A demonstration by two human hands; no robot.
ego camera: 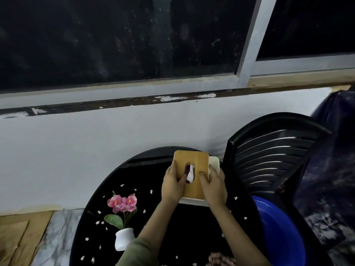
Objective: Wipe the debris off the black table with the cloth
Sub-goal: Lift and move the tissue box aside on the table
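- a round, glossy black worktop [153, 189] is seen set against a pale wall, with small white scraps of debris [144, 211] scattered over most of its surface.
- a rectangular white box with a tan wooden lid [192, 169] is found at the far side of the worktop; an oval slot is cut in the lid, and a white and purple corner of cloth [190, 176] is seen protruding from it.
- the left hand [172, 186] is laid on the lid's left edge, its grip closed on the cloth corner between thumb and finger as far as can be judged.
- the right hand [213, 186] is clamped on the box's right edge, steadying it.
- the cloth is judged light, soft and limp; it is best taken at the protruding corner and drawn straight up while the box is held down, since the box appears light enough to lift with it.
- wiping has not yet begun, judging by the debris undisturbed.
- a white vase of pink artificial flowers [124, 217] stands amid the debris and is judged liable to tip if brushed.
- a black plastic chair [269, 154] and a blue basin [278, 237] are noted beside the worktop.
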